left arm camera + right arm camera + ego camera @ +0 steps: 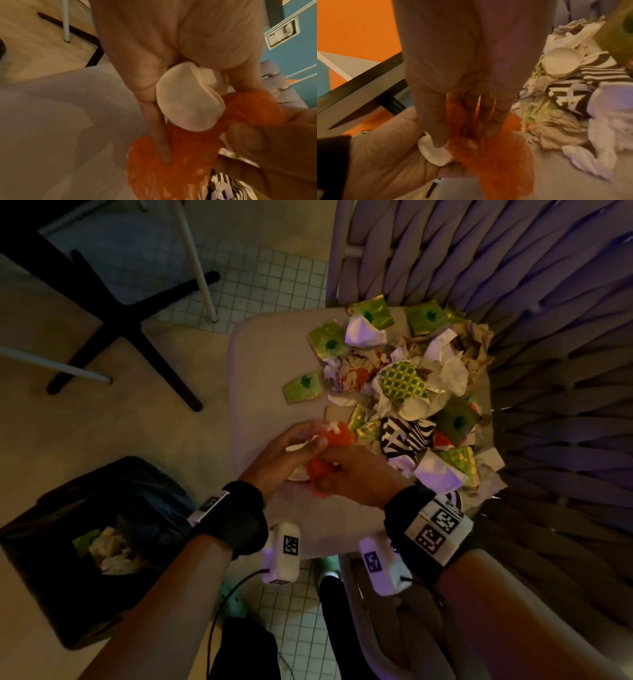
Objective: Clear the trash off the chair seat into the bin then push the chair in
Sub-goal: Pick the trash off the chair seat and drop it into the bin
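Note:
A beige chair seat (260, 364) carries a heap of trash (400, 381): green packets, crumpled white paper, a dotted wrapper, a zebra-striped wrapper (406, 436). Both hands meet at the seat's front left corner. My left hand (308, 440) cups a squashed white paper piece (188, 108) in its palm, with an orange mesh (171, 162) lying against its fingers. My right hand (334, 470) grips the same orange mesh (496, 155), its fingers (471, 121) dug into it next to the white piece (433, 152). A black-lined bin (144, 484) stands on the floor to the left.
The bin holds some white and green trash (109, 549). A woven chair back (548, 337) rises behind and right of the heap. A black table base (113, 323) and white legs (198, 261) stand on the floor at upper left.

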`<action>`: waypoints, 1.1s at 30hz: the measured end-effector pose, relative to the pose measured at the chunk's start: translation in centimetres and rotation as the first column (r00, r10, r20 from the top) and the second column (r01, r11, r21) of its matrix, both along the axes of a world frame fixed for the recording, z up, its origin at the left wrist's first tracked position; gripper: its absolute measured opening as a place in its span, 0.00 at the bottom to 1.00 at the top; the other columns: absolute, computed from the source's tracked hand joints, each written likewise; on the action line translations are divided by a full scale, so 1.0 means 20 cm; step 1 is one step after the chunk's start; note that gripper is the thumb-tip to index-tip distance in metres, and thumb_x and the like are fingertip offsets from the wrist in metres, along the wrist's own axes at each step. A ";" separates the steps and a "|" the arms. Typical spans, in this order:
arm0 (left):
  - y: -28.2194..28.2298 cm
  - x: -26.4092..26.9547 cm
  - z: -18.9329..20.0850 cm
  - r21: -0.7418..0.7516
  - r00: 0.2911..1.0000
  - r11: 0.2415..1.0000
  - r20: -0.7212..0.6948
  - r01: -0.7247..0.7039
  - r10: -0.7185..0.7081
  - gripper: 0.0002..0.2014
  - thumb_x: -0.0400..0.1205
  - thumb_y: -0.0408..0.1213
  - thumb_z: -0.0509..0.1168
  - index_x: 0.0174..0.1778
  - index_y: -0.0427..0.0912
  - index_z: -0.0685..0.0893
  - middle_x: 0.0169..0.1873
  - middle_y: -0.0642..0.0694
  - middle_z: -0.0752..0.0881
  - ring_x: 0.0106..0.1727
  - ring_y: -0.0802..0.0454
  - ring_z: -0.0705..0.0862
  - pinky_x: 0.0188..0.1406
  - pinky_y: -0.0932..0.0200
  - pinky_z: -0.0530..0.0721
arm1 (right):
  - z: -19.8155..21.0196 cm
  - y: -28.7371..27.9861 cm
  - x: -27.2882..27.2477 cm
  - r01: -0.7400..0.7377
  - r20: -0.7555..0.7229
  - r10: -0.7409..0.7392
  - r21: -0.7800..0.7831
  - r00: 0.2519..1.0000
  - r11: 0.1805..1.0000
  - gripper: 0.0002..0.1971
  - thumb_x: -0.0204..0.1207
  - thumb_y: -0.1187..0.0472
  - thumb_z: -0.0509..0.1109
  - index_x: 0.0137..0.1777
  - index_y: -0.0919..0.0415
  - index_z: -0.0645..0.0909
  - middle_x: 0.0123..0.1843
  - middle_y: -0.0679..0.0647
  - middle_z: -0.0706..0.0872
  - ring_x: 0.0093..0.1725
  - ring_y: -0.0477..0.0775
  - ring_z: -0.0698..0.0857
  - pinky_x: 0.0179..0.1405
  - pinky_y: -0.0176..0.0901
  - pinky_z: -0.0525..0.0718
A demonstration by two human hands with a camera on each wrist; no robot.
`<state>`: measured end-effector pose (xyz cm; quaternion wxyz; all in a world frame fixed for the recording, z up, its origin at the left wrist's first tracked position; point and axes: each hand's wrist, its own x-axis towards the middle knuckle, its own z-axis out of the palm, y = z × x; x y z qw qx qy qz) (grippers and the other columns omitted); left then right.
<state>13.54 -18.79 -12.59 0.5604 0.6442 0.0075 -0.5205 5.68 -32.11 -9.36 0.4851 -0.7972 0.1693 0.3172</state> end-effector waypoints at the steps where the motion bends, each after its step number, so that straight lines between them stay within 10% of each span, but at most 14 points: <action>1: 0.01 -0.01 -0.01 0.008 1.000 1.000 -0.001 0.004 -0.004 0.12 0.76 0.47 0.69 0.56 0.59 0.85 0.55 0.49 0.88 0.60 0.48 0.85 0.65 0.44 0.81 | -0.01 0.02 -0.01 0.025 0.016 -0.026 0.042 1.000 0.999 0.11 0.73 0.66 0.73 0.55 0.57 0.84 0.50 0.53 0.82 0.50 0.53 0.81 0.48 0.37 0.77; 4: 0.06 -0.01 -0.04 0.039 0.998 0.999 0.044 -0.034 0.032 0.09 0.77 0.39 0.69 0.51 0.49 0.88 0.48 0.43 0.89 0.50 0.48 0.87 0.57 0.46 0.83 | -0.02 0.05 -0.05 0.179 -0.008 -0.183 0.247 0.983 0.952 0.14 0.72 0.72 0.71 0.49 0.51 0.83 0.51 0.62 0.86 0.50 0.64 0.87 0.53 0.55 0.88; 7: 0.12 -0.01 -0.05 0.057 0.994 0.996 0.086 -0.072 0.067 0.06 0.78 0.38 0.67 0.42 0.52 0.89 0.38 0.50 0.90 0.41 0.54 0.87 0.48 0.53 0.83 | -0.02 0.05 -0.07 0.269 0.007 -0.288 0.339 0.958 0.902 0.15 0.73 0.74 0.71 0.56 0.59 0.82 0.52 0.62 0.87 0.49 0.53 0.88 0.47 0.42 0.89; 11: 0.22 -0.01 -0.06 0.091 0.986 0.985 0.083 -0.149 0.142 0.10 0.76 0.34 0.66 0.41 0.54 0.89 0.32 0.55 0.90 0.39 0.54 0.87 0.47 0.51 0.83 | -0.11 -0.03 0.01 0.424 0.110 -0.436 0.116 0.893 0.898 0.18 0.71 0.74 0.70 0.58 0.55 0.80 0.51 0.54 0.86 0.49 0.54 0.86 0.45 0.47 0.86; 19: 0.40 0.05 -0.10 0.046 0.959 0.958 0.053 -0.282 0.279 0.18 0.62 0.51 0.69 0.47 0.52 0.90 0.39 0.46 0.89 0.47 0.43 0.86 0.48 0.47 0.85 | -0.52 -0.02 0.56 -0.081 0.115 0.170 -0.545 0.979 0.834 0.27 0.74 0.66 0.60 0.75 0.51 0.70 0.77 0.61 0.72 0.76 0.68 0.70 0.74 0.60 0.71; 24: 0.46 0.09 -0.11 0.039 0.947 0.948 0.074 -0.315 0.312 0.13 0.71 0.39 0.66 0.50 0.49 0.89 0.43 0.41 0.89 0.49 0.41 0.86 0.54 0.41 0.83 | -0.49 0.01 0.54 0.000 0.177 0.161 -0.673 0.971 0.739 0.18 0.81 0.64 0.56 0.68 0.58 0.77 0.67 0.65 0.75 0.68 0.73 0.73 0.61 0.62 0.78; 33: 0.64 0.10 -0.13 0.008 0.909 0.910 0.025 -0.415 0.415 0.16 0.70 0.38 0.66 0.53 0.47 0.87 0.44 0.41 0.89 0.49 0.43 0.86 0.51 0.47 0.84 | -0.29 0.00 0.33 0.367 0.298 -0.290 -0.247 0.909 0.897 0.06 0.71 0.69 0.71 0.46 0.59 0.83 0.42 0.65 0.87 0.40 0.58 0.84 0.43 0.47 0.80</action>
